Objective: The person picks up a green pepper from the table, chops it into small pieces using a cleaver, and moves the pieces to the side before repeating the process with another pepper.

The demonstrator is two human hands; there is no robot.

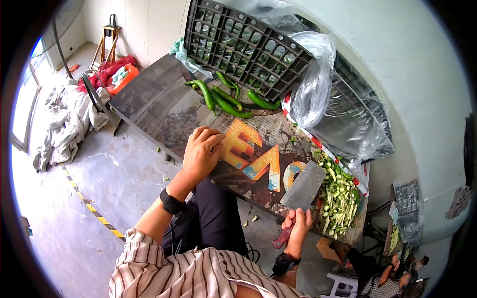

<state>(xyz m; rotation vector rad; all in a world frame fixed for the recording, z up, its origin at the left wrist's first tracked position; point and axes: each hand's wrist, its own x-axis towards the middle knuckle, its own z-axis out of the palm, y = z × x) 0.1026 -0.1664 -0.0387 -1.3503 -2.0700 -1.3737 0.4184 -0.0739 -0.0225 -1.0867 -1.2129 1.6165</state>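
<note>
My right hand (298, 228) grips a cleaver (304, 186) by its dark red handle. The broad blade lies over the lettered board, beside a heap of chopped green peppers (338, 198). At the left end of the orange letters on the board (248, 154) is my left hand (202, 149), its fingers curled down and close together. Whatever may be under those fingers is hidden. Several whole long green peppers (221, 97) lie beyond my left hand on the dark table (149, 99).
A black plastic crate (243, 44) with green contents leans at the table's far side. Clear plastic bags (313, 74) and a red-and-white strip (325, 146) lie right of it. Cloth heaps (69, 124) and a folding stool (107, 42) stand left. Another person (385, 283) sits at lower right.
</note>
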